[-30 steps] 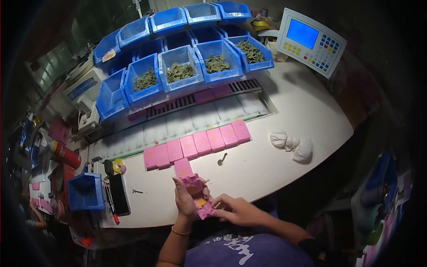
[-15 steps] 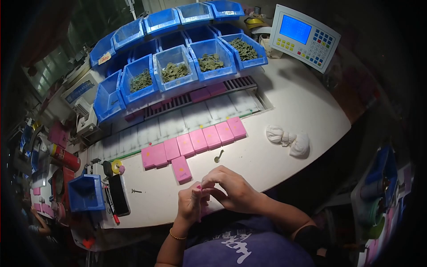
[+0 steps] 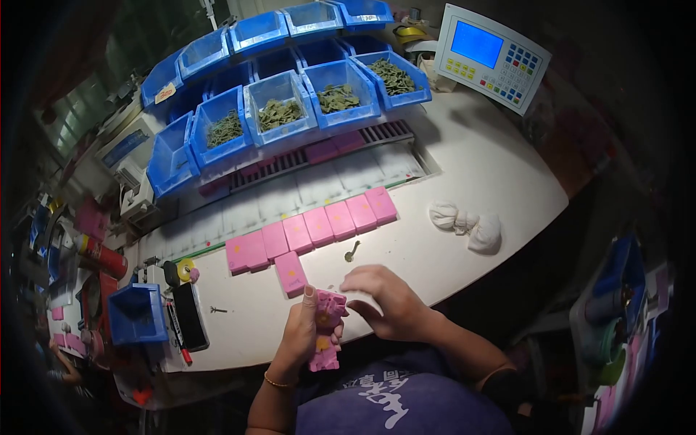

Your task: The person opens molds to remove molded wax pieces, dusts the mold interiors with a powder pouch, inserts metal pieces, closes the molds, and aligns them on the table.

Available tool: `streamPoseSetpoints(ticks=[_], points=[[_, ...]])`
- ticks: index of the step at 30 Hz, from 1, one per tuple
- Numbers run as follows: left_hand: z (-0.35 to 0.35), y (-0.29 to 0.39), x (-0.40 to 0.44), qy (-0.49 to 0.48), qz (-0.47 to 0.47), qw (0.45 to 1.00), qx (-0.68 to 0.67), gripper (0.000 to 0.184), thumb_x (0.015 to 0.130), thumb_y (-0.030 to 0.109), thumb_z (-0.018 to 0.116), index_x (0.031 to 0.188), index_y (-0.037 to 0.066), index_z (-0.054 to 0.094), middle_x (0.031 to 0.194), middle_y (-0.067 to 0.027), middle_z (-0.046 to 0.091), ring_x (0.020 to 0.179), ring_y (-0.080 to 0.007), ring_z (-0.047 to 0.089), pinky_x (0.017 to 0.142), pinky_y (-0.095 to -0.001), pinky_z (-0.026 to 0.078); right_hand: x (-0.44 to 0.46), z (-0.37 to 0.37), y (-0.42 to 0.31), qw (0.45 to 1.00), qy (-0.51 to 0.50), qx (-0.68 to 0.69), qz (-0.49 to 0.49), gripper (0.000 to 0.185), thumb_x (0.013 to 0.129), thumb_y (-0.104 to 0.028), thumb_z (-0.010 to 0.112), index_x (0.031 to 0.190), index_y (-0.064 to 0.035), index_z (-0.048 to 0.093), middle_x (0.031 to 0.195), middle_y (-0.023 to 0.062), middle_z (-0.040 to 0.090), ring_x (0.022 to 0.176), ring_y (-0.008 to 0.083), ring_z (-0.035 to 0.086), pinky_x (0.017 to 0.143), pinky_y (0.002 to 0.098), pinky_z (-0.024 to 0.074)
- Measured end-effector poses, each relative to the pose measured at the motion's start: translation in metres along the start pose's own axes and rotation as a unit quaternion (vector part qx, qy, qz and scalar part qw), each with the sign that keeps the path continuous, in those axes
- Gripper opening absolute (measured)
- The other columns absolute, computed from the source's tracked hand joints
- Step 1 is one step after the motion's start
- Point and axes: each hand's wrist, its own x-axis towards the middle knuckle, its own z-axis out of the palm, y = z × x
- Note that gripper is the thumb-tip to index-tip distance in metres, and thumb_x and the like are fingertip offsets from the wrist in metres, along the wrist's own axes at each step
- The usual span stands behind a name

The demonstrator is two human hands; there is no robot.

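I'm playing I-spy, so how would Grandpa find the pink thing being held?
Start at the white table with the row of pink blocks. Come down to the left hand at its near edge. It holds the pink piece, which has ragged edges, unlike the neat blocks lying on the table.

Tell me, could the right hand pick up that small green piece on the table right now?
Probably yes: the right hand appears to hold nothing, and the small green piece lies just beyond it on the white tabletop, with nothing visible between them.
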Motion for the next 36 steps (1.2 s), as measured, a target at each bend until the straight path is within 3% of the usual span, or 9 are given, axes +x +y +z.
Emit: streamPoseSetpoints(ticks=[14, 17, 19, 21, 24, 29, 33, 34, 36], points=[[-0.002, -0.004, 0.000, -0.033, -0.026, 0.994, 0.100, 0.067, 0.101, 0.059, 0.036, 0.096, -0.003, 0.063, 0.065, -0.0079, 0.059, 0.052, -0.0136, 0.057, 0.048, -0.0255, 0.047, -0.005, -0.001, 0.008, 0.973, -0.122, -0.138, -0.137, 0.038, 0.078, -0.003, 0.061, 0.115, -0.0094, 0.061, 0.098, 0.0101, 0.062, 0.101, 0.0269, 0.060, 0.096, 0.0415, 0.0460], [0.002, -0.010, 0.006, -0.026, 0.052, 0.988, 0.141, 0.065, 0.100, 0.058, 0.039, 0.096, -0.001, 0.065, 0.065, -0.0075, 0.059, 0.051, -0.0129, 0.057, 0.048, -0.0248, 0.047, -0.008, -0.006, 0.009, 0.985, -0.168, -0.037, -0.012, 0.040, 0.076, -0.002, 0.066, 0.115, -0.0073, 0.060, 0.093, 0.0086, 0.060, 0.098, 0.0269, 0.060, 0.091, 0.0409, 0.0471], [0.003, -0.011, 0.015, 0.032, 0.018, 0.996, 0.081, 0.066, 0.100, 0.060, 0.036, 0.098, -0.001, 0.063, 0.065, -0.0081, 0.060, 0.049, -0.0129, 0.057, 0.047, -0.0255, 0.049, -0.012, -0.018, 0.017, 0.986, -0.046, 0.054, 0.148, 0.043, 0.073, 0.001, 0.069, 0.115, -0.0047, 0.059, 0.088, 0.0082, 0.059, 0.095, 0.0277, 0.059, 0.086, 0.0403, 0.0471], [0.001, 0.002, 0.020, 0.021, -0.004, 1.000, 0.017, 0.067, 0.100, 0.060, 0.034, 0.100, 0.000, 0.062, 0.065, -0.0085, 0.060, 0.049, -0.0132, 0.058, 0.047, -0.0260, 0.050, -0.008, -0.053, 0.049, 0.979, 0.069, -0.192, 0.029, 0.051, 0.072, 0.003, 0.067, 0.121, -0.0039, 0.056, 0.101, 0.0150, 0.058, 0.099, 0.0333, 0.057, 0.090, 0.0424, 0.0453], [-0.008, 0.004, 0.028, 0.009, -0.045, 0.997, -0.068, 0.069, 0.099, 0.063, 0.029, 0.107, 0.001, 0.059, 0.065, -0.0096, 0.061, 0.049, -0.0143, 0.060, 0.046, -0.0277, 0.054, -0.016, -0.122, 0.072, 0.880, -0.068, -0.449, 0.136, 0.070, 0.067, 0.002, 0.058, 0.136, -0.0125, 0.050, 0.147, 0.0116, 0.043, 0.133, 0.0373, 0.038, 0.112, 0.0482, 0.0269], [-0.005, 0.002, 0.041, 0.011, -0.046, 0.990, -0.131, 0.070, 0.100, 0.063, 0.025, 0.110, 0.001, 0.058, 0.072, -0.0164, 0.064, 0.048, -0.0196, 0.061, 0.046, -0.0307, 0.054, -0.032, -0.148, 0.105, 0.890, -0.112, -0.383, 0.218, 0.063, 0.069, 0.002, 0.059, 0.129, -0.0132, 0.059, 0.139, 0.0091, 0.055, 0.102, 0.0303, 0.057, 0.095, 0.0431, 0.0450], [0.002, 0.003, 0.045, 0.001, -0.035, 0.989, -0.144, 0.065, 0.102, 0.058, 0.026, 0.112, 0.002, 0.057, 0.084, -0.0168, 0.066, 0.058, -0.0183, 0.065, 0.049, -0.0301, 0.055, -0.018, -0.091, 0.045, 0.933, 0.124, -0.338, -0.008, 0.055, 0.068, 0.003, 0.060, 0.123, 0.0002, 0.062, 0.130, 0.0138, 0.061, 0.081, 0.0263, 0.060, 0.081, 0.0407, 0.0506], [0.004, 0.000, 0.047, 0.003, -0.038, 0.989, -0.143, 0.065, 0.102, 0.058, 0.026, 0.112, 0.002, 0.057, 0.084, -0.0168, 0.066, 0.058, -0.0183, 0.065, 0.049, -0.0301, 0.055, -0.018, -0.069, 0.041, 0.950, 0.097, -0.275, -0.116, 0.056, 0.065, 0.006, 0.058, 0.121, 0.0061, 0.061, 0.128, 0.0203, 0.061, 0.078, 0.0288, 0.059, 0.080, 0.0403, 0.0477], [0.010, -0.004, 0.054, 0.018, 0.003, 0.995, -0.102, 0.064, 0.103, 0.055, 0.025, 0.108, 0.001, 0.060, 0.089, -0.0162, 0.067, 0.060, -0.0194, 0.065, 0.051, -0.0313, 0.056, -0.015, -0.027, 0.012, 0.952, -0.051, -0.255, -0.165, 0.058, 0.069, 0.002, 0.062, 0.125, -0.0132, 0.062, 0.129, 0.0017, 0.063, 0.088, 0.0236, 0.059, 0.083, 0.0366, 0.0459]])
